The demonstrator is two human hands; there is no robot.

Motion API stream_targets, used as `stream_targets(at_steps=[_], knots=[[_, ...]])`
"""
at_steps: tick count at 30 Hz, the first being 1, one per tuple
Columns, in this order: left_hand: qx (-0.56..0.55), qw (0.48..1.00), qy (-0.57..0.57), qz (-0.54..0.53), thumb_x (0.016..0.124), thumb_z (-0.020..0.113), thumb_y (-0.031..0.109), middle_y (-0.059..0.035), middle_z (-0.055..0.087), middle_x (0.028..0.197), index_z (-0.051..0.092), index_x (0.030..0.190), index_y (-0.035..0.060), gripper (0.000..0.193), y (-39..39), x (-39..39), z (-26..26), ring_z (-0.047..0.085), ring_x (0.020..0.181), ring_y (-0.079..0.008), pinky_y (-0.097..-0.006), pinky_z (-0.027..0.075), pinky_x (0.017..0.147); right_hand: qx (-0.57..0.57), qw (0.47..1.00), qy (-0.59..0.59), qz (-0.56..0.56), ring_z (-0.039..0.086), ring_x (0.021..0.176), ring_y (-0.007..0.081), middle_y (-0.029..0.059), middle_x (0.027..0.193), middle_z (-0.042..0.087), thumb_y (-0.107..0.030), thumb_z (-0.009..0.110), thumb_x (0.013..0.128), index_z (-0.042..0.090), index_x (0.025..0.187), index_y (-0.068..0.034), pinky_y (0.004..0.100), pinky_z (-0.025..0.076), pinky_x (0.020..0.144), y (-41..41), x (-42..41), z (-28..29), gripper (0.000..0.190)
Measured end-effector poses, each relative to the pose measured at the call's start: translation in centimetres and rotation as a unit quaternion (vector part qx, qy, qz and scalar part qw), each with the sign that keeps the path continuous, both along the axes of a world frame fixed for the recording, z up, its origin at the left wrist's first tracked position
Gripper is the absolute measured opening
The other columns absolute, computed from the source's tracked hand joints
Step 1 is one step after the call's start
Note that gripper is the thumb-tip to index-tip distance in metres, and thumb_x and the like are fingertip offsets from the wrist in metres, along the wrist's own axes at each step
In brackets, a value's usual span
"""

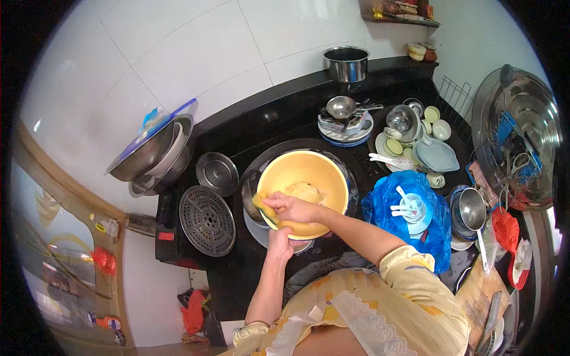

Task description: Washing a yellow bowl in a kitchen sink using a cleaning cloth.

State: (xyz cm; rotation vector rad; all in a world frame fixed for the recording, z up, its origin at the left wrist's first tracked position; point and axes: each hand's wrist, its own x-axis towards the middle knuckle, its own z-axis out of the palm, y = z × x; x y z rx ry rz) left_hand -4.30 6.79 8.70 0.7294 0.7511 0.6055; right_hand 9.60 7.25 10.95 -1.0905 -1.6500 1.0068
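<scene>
A large yellow bowl (pixel 331 178) stands tilted before me over other metal and pale basins on the black counter. My left hand (pixel 281 244) grips its near rim, thumb side up. My right hand (pixel 294 209) reaches across the bowl and presses a yellow sponge with a green side (pixel 262 205) against the rim at the left. A whitish patch of residue or liquid shows in the bowl's bottom. Part of the sponge is hidden under the right fingers.
A perforated steamer plate (pixel 207 221) and a metal lid (pixel 217 174) lie left. Stacked basins (pixel 151 153) lean on the wall. On the right are a blue plastic bag (pixel 378 202) with dishes, piled bowls (pixel 441 130), a ladle-like pan (pixel 473 209) and a cutting board (pixel 478 289). Behind stands a steel pot (pixel 347 66).
</scene>
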Motion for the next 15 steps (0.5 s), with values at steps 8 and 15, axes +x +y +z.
stream_targets(at_steps=[8,15], knots=[[0.081,0.993,0.064,0.061,0.070,0.039,-0.011,-0.0210,0.054,0.111,0.038,0.125,-0.0029,0.056,-1.7,1.3,1.4,0.064,0.086,-0.0372,-0.0504,0.059,0.055,0.157,0.957,-0.149,-0.190,0.055,0.092,0.0367,0.0215,0.102,0.048,-0.006,0.055,0.081,0.042,0.135,-0.013,0.0401,0.046,0.081,1.8,-2.2,-1.2,0.056],[0.180,0.973,0.034,0.141,0.069,0.037,-0.012,-0.0186,0.056,0.107,0.041,0.122,-0.0056,0.054,-1.4,0.8,-0.3,0.066,0.081,-0.0299,-0.0360,0.059,0.050,0.112,0.828,-0.260,-0.484,0.059,0.078,0.0424,0.0275,0.097,0.050,-0.001,0.052,0.078,0.043,0.116,0.001,0.0467,0.050,0.065,4.8,3.4,1.6,0.040]])
